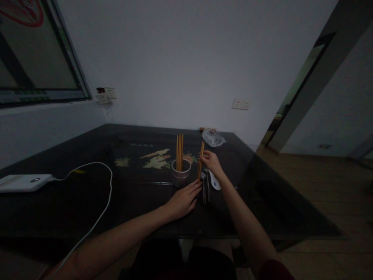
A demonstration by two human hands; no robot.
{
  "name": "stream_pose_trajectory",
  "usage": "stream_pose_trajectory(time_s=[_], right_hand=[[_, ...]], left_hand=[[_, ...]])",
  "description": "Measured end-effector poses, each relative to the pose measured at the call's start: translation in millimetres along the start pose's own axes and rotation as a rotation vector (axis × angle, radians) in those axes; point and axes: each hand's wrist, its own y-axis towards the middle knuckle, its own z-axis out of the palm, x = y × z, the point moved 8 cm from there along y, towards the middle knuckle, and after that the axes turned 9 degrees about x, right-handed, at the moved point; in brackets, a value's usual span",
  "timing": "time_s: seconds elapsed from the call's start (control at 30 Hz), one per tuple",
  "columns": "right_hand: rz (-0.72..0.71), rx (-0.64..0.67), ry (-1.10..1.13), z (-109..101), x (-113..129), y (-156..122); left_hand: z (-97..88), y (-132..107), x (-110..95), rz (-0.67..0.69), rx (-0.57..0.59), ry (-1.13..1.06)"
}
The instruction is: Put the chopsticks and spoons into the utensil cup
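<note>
My right hand (pixel 210 161) is closed around a pair of wooden chopsticks (pixel 201 159), which stand nearly upright with a slight tilt. At their lower ends lies my left hand (pixel 185 198), its fingers stretched out and close together; whether the fingertips touch the chopsticks I cannot tell. A round cup (pixel 180 179) with several more chopsticks (pixel 180 151) upright in it stands just beyond my left hand. Between my forearms, metal spoons (pixel 204 188) lie side by side on the table, and a white spoon (pixel 215 181) with a blue mark rests to their right.
The dark glossy table (pixel 140 210) has a bird-and-flower picture on its top. At the back sits a crumpled clear plastic bag (pixel 213 137). On the left, a white device (pixel 26 182) trails a white cable (pixel 110 182). A dark flat object (pixel 278 200) lies at right.
</note>
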Motion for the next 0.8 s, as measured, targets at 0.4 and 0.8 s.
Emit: stream_pose_trajectory(time_s=[0.4, 0.8], right_hand=[[-0.302, 0.099, 0.079, -6.3, 76.7, -89.9], [-0.264, 0.083, 0.065, -6.8, 80.7, -105.2]], left_hand=[[-26.3, -11.1, 25.0, -0.256, -0.285, -0.343], [-16.7, 0.4, 25.8, -0.220, -0.197, -0.457]])
